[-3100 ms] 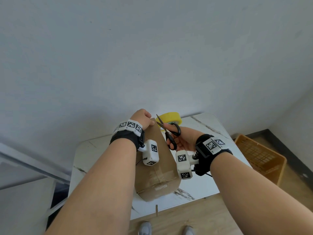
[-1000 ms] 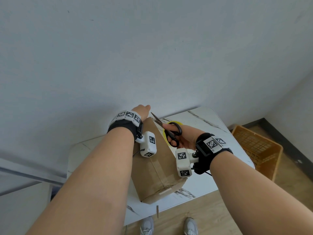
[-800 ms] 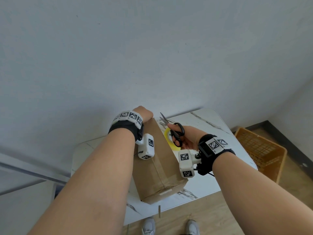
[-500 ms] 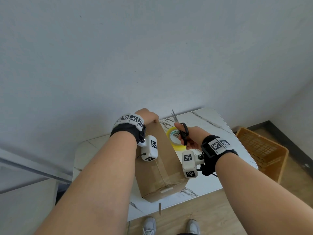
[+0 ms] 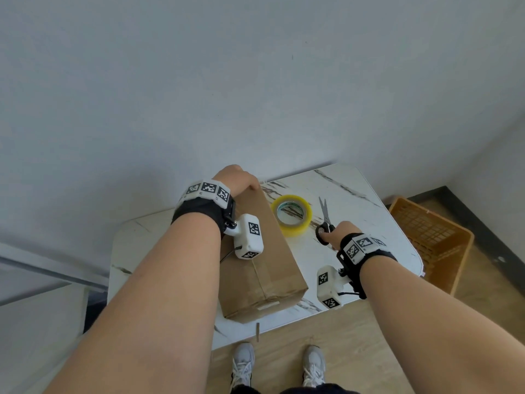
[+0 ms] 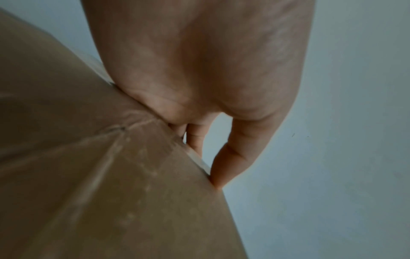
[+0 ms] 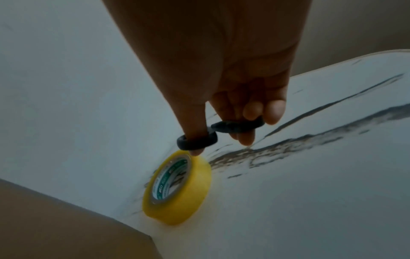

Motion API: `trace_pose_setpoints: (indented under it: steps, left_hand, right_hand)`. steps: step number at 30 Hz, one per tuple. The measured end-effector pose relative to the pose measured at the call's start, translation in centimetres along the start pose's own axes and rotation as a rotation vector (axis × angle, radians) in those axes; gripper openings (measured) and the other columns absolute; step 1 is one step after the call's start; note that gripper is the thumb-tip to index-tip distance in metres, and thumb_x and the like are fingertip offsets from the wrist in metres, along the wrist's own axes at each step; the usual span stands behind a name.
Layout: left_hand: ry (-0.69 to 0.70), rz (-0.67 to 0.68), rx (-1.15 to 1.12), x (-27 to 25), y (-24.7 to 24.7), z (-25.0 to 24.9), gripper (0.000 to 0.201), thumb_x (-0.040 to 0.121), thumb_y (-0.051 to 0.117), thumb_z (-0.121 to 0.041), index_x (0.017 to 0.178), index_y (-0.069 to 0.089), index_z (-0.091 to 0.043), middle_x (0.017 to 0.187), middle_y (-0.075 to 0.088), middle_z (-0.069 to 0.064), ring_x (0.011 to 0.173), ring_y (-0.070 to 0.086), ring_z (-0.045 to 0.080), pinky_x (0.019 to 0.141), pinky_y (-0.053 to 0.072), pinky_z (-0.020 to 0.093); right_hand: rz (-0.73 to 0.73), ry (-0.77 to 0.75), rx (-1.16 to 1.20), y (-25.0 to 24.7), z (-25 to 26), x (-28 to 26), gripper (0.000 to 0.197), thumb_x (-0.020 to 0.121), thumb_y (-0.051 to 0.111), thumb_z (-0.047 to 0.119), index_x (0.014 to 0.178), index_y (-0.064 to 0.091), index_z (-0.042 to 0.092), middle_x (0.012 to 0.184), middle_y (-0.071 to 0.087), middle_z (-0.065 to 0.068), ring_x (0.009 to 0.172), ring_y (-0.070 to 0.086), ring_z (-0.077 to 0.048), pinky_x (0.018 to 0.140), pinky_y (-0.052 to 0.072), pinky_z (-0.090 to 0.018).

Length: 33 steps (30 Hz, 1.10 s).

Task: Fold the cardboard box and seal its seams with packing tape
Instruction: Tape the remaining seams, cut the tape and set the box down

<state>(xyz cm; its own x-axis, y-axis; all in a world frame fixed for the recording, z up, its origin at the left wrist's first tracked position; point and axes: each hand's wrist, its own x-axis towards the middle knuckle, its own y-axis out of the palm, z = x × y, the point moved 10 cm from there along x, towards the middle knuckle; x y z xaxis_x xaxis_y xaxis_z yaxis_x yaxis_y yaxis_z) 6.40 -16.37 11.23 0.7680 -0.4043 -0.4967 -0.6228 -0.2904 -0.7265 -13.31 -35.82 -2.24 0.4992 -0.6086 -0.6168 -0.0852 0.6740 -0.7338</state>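
Note:
The brown cardboard box (image 5: pixel 264 260) lies closed on the white marble table (image 5: pixel 369 223), with clear tape along its top seam (image 6: pixel 104 168). My left hand (image 5: pixel 237 177) grips the box's far end, its fingers (image 6: pixel 224 168) curled over the edge. To the box's right lies the yellow roll of packing tape (image 5: pixel 291 214), flat on the table. My right hand (image 5: pixel 336 231) holds black-handled scissors (image 5: pixel 324 217) low over the table just right of the roll. Thumb and fingers pass through the handle rings (image 7: pixel 221 133), and the blades are together, pointing away from me.
An orange plastic crate (image 5: pixel 426 237) stands on the wooden floor to the table's right. A grey wall runs close behind the table. My shoes (image 5: pixel 244 365) are at the table's near edge. Bare tabletop shows left of the box and right of the scissors.
My right hand has carried the scissors from above the box's far end rightward and down beside the tape roll. The left hand has stayed on the box's far end.

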Motion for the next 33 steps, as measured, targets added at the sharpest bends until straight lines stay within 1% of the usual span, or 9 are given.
trace_pose_setpoints:
  steps: [4, 11, 14, 16, 18, 20, 24, 30, 33]
  left_hand:
    - [0.028, -0.022, 0.018, 0.1, -0.4, -0.1, 0.034, 0.085, 0.063, -0.031, 0.107, 0.051, -0.007, 0.104, 0.048, 0.005, 0.092, 0.046, 0.02, 0.062, 0.033, 0.025]
    - [0.034, -0.049, -0.019, 0.1, -0.8, 0.2, 0.043, 0.085, 0.066, -0.028, 0.12, 0.057, -0.003, 0.123, 0.056, 0.01, 0.114, 0.053, 0.027, 0.097, 0.044, 0.037]
    - [0.033, -0.06, -0.053, 0.0, -1.0, 0.3, 0.042, 0.083, 0.068, -0.027, 0.117, 0.06, -0.003, 0.123, 0.058, 0.011, 0.113, 0.055, 0.027, 0.099, 0.045, 0.039]
    - [0.025, -0.062, -0.084, -0.1, -1.1, 0.4, 0.041, 0.082, 0.07, -0.026, 0.114, 0.061, -0.003, 0.121, 0.059, 0.011, 0.112, 0.055, 0.027, 0.098, 0.045, 0.038]
    - [0.025, -0.064, -0.104, -0.3, -1.1, 0.4, 0.039, 0.081, 0.071, -0.025, 0.113, 0.063, -0.004, 0.121, 0.06, 0.009, 0.112, 0.056, 0.026, 0.098, 0.046, 0.037]
    - [0.037, -0.077, -0.128, -0.4, -1.3, 0.3, 0.036, 0.081, 0.072, -0.025, 0.11, 0.065, -0.004, 0.118, 0.062, 0.007, 0.111, 0.057, 0.024, 0.095, 0.046, 0.034]
    - [0.074, -0.087, -0.183, -0.7, -1.5, 0.3, 0.027, 0.08, 0.075, -0.023, 0.1, 0.069, -0.007, 0.106, 0.065, 0.003, 0.101, 0.059, 0.019, 0.081, 0.043, 0.027]
    - [0.116, -0.097, -0.158, -0.8, -1.6, 0.0, 0.025, 0.078, 0.076, -0.024, 0.097, 0.071, -0.008, 0.1, 0.066, 0.001, 0.094, 0.058, 0.016, 0.077, 0.044, 0.024]
    - [0.133, -0.1, -0.126, -0.7, -1.6, -0.3, 0.024, 0.078, 0.076, -0.025, 0.096, 0.072, -0.01, 0.098, 0.066, -0.001, 0.092, 0.059, 0.015, 0.079, 0.045, 0.025]
  right_hand:
    - [0.058, 0.02, -0.052, 1.3, 0.1, 0.5, 0.044, 0.092, 0.057, 0.043, 0.067, 0.05, 0.007, 0.066, 0.056, -0.004, 0.051, 0.047, -0.016, 0.047, 0.036, -0.024]
    - [0.087, 0.035, -0.056, 2.7, 0.6, 1.0, 0.037, 0.099, 0.048, 0.028, 0.068, 0.045, 0.008, 0.065, 0.048, -0.004, 0.054, 0.044, -0.016, 0.051, 0.037, -0.025]
    - [0.123, 0.017, -0.065, 3.4, 0.9, 0.8, 0.035, 0.102, 0.04, 0.018, 0.069, 0.043, 0.007, 0.093, 0.063, -0.013, 0.079, 0.058, -0.025, 0.071, 0.042, -0.029]
    - [0.159, 0.003, -0.013, 3.8, 1.0, 0.5, 0.037, 0.101, 0.041, 0.014, 0.065, 0.036, 0.012, 0.122, 0.061, -0.02, 0.095, 0.057, -0.026, 0.08, 0.046, -0.032]
    - [0.159, -0.034, 0.11, 3.8, 1.1, 0.4, 0.037, 0.098, 0.047, 0.01, 0.064, 0.034, 0.017, 0.13, 0.056, -0.022, 0.098, 0.057, -0.026, 0.093, 0.051, -0.037]
    - [0.169, -0.024, 0.213, 3.5, 0.9, 0.3, 0.035, 0.097, 0.048, 0.008, 0.066, 0.035, 0.017, 0.121, 0.056, -0.022, 0.09, 0.057, -0.026, 0.086, 0.055, -0.039]
    - [0.242, -0.006, 0.299, 3.2, 1.1, 0.1, 0.028, 0.096, 0.047, 0.006, 0.071, 0.039, 0.016, 0.107, 0.053, -0.016, 0.074, 0.061, -0.024, 0.046, 0.053, -0.023]
    - [0.273, -0.041, 0.169, 3.3, 2.0, -0.2, 0.006, 0.095, 0.049, 0.005, 0.099, 0.051, 0.009, 0.108, 0.052, -0.014, 0.072, 0.055, -0.02, 0.061, 0.053, -0.027]
    - [0.249, -0.088, 0.156, 2.5, 3.3, -0.2, 0.032, 0.093, 0.054, 0.008, 0.124, 0.057, 0.001, 0.107, 0.06, -0.014, 0.077, 0.058, -0.021, 0.065, 0.053, -0.026]
